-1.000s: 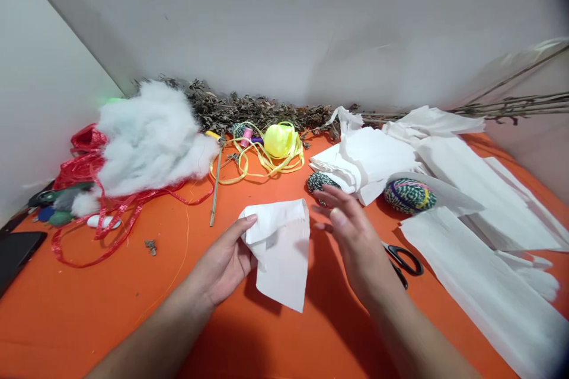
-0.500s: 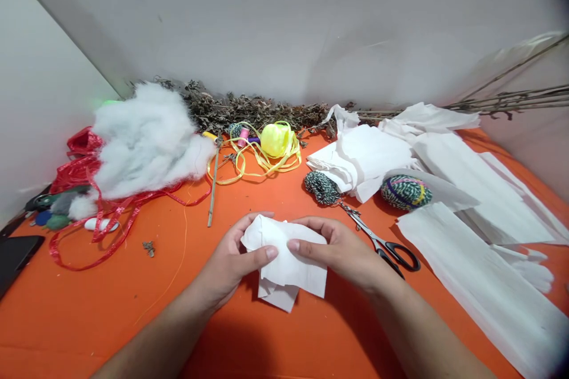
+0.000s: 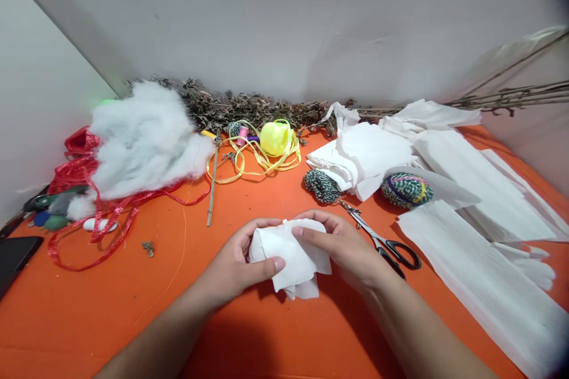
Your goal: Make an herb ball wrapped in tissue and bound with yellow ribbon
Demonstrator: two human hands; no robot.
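Observation:
Both hands hold a folded piece of white fabric (image 3: 291, 257) above the orange table, near the middle front. My left hand (image 3: 242, 263) grips its left side, thumb on top and fingers behind. On the right side, my right hand (image 3: 340, 243) pinches it, thumb pressed on the face and fingers behind the upper edge. Loose flaps of the cloth hang down at the bottom. Whether anything is wrapped inside is hidden. To the right of my right hand lie scissors (image 3: 376, 237) with black handles, and beyond them a dark green and white twine bundle (image 3: 320, 186).
White fluffy stuffing (image 3: 146, 139) and red ribbon (image 3: 75, 172) lie at left. Yellow ribbon (image 3: 273, 139), a pink thread spool (image 3: 242, 135) and dried plants (image 3: 258, 108) are at the back. White fabric pieces (image 3: 471, 183) and a twine ball (image 3: 406, 190) spread over the right.
The white fabric has been turned and moved slightly right, its lower flaps drawn up and shifted right. Both hands moved slightly right with it, still holding on.

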